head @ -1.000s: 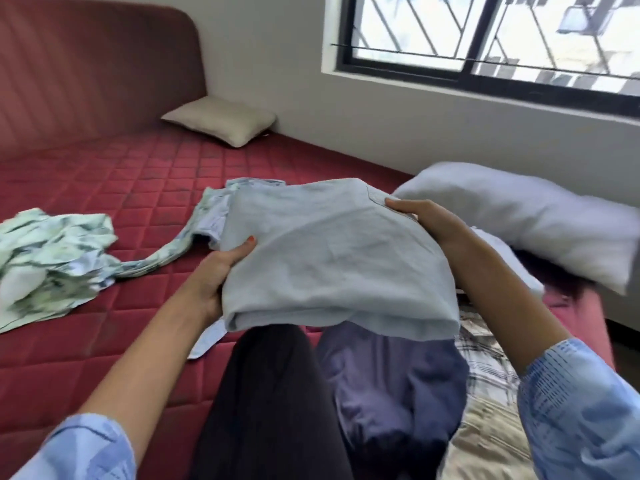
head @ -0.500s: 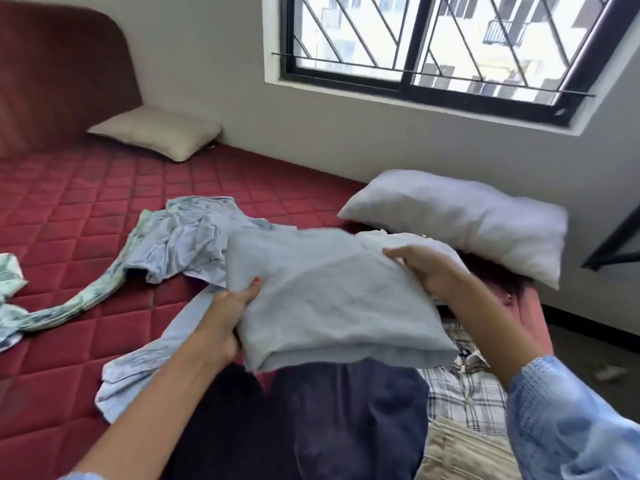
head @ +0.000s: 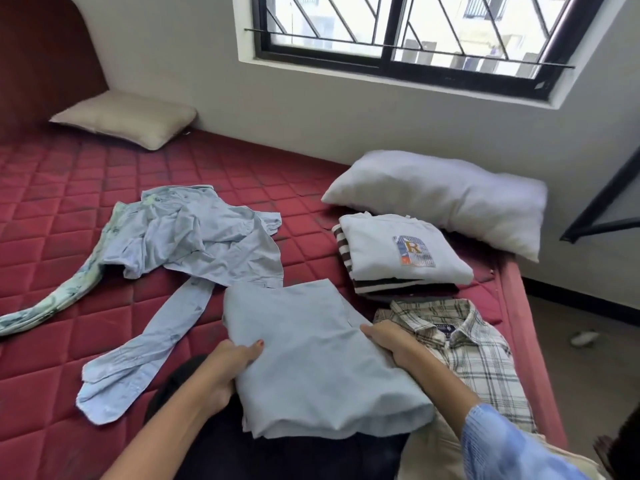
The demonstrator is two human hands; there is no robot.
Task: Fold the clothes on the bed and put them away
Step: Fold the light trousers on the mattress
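Note:
A folded pale grey-blue garment (head: 311, 362) is held low over dark clothing near me. My left hand (head: 228, 368) grips its left edge, thumb on top. My right hand (head: 391, 337) grips its right edge. An unfolded light blue shirt (head: 194, 244) lies crumpled on the red mattress (head: 52, 202), one sleeve stretching toward me. A green-patterned garment (head: 59, 299) trails off the left. A folded white shirt with a printed patch (head: 398, 251) tops a striped stack. A folded plaid shirt (head: 474, 348) lies beside my right hand.
A white pillow (head: 446, 195) lies behind the stack by the wall. A beige pillow (head: 128, 119) sits at the headboard corner. The barred window (head: 415, 36) is above. The bed's right edge drops to the floor (head: 581, 358), where a black frame (head: 606, 209) stands.
Both hands have lowered the folded grey-blue garment toward me and the view swung right, so the folded stack and plaid shirt show in full.

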